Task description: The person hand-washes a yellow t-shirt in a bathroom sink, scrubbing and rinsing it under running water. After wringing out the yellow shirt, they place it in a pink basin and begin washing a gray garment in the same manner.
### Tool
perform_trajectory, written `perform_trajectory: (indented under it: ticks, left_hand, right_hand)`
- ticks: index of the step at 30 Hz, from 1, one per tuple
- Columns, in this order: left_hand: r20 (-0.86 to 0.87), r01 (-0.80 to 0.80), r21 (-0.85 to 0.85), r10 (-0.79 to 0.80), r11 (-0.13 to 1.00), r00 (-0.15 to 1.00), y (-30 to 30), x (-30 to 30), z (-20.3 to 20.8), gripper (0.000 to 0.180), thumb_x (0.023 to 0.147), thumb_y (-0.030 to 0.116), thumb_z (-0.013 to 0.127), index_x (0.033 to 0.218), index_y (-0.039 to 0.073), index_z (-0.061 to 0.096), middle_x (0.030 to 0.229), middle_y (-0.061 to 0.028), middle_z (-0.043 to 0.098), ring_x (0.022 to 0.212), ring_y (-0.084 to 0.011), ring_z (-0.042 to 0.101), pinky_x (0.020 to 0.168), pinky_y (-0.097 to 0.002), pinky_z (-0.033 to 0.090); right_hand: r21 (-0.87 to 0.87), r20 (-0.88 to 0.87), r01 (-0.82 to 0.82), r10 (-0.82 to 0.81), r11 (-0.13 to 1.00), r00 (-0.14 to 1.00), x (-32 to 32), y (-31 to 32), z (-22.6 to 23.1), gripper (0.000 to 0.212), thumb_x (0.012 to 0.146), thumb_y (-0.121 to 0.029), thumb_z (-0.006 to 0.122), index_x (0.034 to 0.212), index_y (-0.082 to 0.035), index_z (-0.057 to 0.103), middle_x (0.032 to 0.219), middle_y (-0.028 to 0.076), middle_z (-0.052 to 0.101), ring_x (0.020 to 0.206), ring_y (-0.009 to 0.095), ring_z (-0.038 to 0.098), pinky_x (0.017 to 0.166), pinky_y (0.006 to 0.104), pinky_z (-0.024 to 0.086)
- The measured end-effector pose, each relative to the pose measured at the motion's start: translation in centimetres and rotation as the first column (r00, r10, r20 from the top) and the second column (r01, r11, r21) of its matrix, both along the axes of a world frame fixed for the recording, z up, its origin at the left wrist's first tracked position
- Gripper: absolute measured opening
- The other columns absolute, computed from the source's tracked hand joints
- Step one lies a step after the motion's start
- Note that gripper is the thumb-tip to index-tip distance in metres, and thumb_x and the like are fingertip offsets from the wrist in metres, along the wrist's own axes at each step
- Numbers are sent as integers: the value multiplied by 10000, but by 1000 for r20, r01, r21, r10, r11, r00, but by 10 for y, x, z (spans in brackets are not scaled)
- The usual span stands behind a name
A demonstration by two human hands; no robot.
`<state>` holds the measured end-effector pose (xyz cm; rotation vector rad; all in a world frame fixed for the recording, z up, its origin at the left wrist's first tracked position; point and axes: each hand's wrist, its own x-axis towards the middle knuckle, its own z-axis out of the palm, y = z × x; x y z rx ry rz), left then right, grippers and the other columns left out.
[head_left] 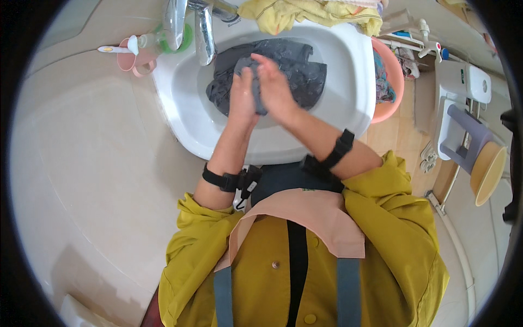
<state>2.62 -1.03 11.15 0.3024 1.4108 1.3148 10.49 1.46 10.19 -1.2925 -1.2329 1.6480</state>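
Note:
Dark grey wet cloth [306, 76], perhaps a garment, lies spread in water in the white washbasin [188, 122]. Between my palms a bunched fold of this cloth is squeezed, lifted a little over the rest. My left hand [243, 97] presses on it from the left, with the fingers pointing away from me. From the right, my right hand [276, 91] closes against the same fold, its fingertips slightly blurred. A chrome faucet [205, 41] stands at the basin's far left, near the cloth; no stream of water shows under it.
Yellow towels [305, 15] hang over the basin's far edge. A pink cup [126, 61], a white-handled brush [117, 49] and a green bottle [163, 39] stand at the far left. To the right are a pink tub [393, 82] with patterned cloth and a purple-and-yellow stool [485, 163].

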Motion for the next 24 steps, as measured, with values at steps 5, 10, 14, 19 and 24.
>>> perform_trajectory:
  ticks: [5,10,14,19,24]
  left_hand:
    - [-626,17,-217,-153,976,765,1,23,30,414,907,216,438,1187,-86,398,1148,-212,498,1012,-274,507,896,-347,375]
    - [-849,241,-470,-510,849,141,1,-1,-58,631,810,387,562,1160,-106,383,1230,-299,389,1153,-433,365,936,-465,323]
    - [-762,101,-642,-619,760,-190,16,16,-99,633,753,382,624,1160,-49,401,1260,-230,350,1177,-383,318,961,-597,208]
    - [-736,225,-664,-676,713,-32,52,-12,-89,568,678,346,674,1068,-31,505,1119,-245,456,1104,-379,409,927,-502,328]
    - [-766,145,-394,-412,907,494,39,-34,-30,481,704,289,646,1008,-75,569,931,-262,597,859,-373,585,802,-370,450]
  right_hand:
    - [-133,0,400,-403,907,915,23,59,-72,227,945,-169,394,967,-19,563,804,29,542,730,101,459,698,254,403]
    - [92,359,179,-200,980,912,35,55,-93,362,921,-219,424,1200,7,469,1137,186,530,1058,285,501,925,330,372]
    - [180,464,-166,65,970,883,39,42,-113,422,909,-185,420,1289,-5,387,1319,236,382,1235,344,361,1038,339,271]
    - [17,354,-163,146,987,924,49,52,-108,383,895,-110,463,1274,-56,444,1253,176,480,1136,265,470,976,291,342]
    - [-417,-149,45,-117,908,982,51,49,-91,345,893,-112,456,1234,-96,509,1100,114,576,1004,231,534,905,302,386]
